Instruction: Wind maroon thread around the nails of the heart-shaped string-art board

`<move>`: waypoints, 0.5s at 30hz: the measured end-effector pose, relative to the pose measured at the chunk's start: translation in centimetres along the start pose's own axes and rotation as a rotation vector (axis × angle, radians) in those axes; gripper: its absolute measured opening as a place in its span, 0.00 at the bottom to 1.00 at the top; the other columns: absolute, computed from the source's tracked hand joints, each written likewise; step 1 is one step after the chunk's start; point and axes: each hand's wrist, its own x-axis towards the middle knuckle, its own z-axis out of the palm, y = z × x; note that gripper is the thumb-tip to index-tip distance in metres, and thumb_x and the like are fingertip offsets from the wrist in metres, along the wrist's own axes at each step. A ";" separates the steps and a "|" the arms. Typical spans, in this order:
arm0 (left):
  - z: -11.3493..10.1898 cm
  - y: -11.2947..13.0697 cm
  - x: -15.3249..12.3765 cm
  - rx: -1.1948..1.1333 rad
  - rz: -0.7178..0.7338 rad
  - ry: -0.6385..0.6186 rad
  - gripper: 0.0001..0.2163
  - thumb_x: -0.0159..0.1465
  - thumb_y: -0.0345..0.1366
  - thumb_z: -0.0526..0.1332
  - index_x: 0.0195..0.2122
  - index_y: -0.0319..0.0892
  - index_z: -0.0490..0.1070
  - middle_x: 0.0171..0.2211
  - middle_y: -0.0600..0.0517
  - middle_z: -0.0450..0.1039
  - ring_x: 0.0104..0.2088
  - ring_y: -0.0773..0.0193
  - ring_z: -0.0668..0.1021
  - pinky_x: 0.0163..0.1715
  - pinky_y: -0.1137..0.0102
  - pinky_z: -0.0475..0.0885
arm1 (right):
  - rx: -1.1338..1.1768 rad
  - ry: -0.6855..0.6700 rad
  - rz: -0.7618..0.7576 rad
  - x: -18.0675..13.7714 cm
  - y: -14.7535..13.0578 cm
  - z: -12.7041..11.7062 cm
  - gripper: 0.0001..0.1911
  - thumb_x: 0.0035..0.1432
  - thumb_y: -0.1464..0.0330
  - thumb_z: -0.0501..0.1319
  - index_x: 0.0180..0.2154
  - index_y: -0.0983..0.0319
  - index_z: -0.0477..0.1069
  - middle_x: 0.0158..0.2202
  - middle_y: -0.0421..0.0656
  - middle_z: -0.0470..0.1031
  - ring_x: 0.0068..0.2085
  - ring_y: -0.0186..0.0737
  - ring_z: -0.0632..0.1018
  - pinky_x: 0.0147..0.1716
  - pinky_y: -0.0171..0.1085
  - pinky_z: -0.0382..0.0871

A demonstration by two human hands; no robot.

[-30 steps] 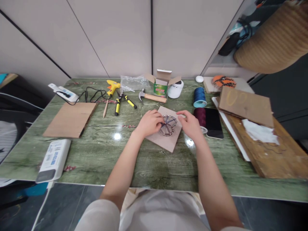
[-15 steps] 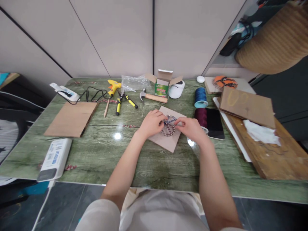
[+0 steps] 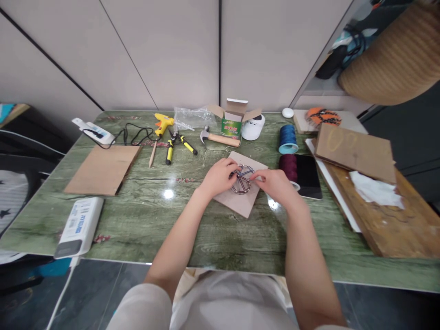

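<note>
A small wooden board (image 3: 239, 200) lies on the green table (image 3: 137, 220), with a ring of nails strung with dark thread (image 3: 241, 179) on it. My left hand (image 3: 217, 176) rests on the board's left side, fingers curled at the ring's edge. My right hand (image 3: 275, 183) sits at the ring's right side, fingertips pinched on the thread. A maroon thread spool (image 3: 288, 166) stands just right of my right hand, a blue spool (image 3: 287, 138) behind it.
Behind the board lie a hammer (image 3: 218, 137), an open green box (image 3: 231, 123), a white cup (image 3: 253, 127), pliers (image 3: 177, 144), a pencil (image 3: 152, 154) and a yellow glue gun (image 3: 161, 123). A phone (image 3: 307, 170) and stacked wooden boards (image 3: 367, 183) fill the right. A brown board (image 3: 101, 168) lies left.
My right hand has moved left onto the nail ring, its fingers closing on the thread. My left hand has stayed at the ring's left edge.
</note>
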 end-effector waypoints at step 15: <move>0.3 0.3 0.3 -0.227 -0.196 0.124 0.12 0.62 0.33 0.54 0.47 0.41 0.68 0.43 0.48 0.72 0.44 0.63 0.74 0.47 0.66 0.68 | -0.046 0.061 0.112 0.3 -0.5 0.2 0.11 0.53 0.71 0.55 0.34 0.60 0.76 0.24 0.41 0.73 0.25 0.36 0.71 0.30 0.35 0.59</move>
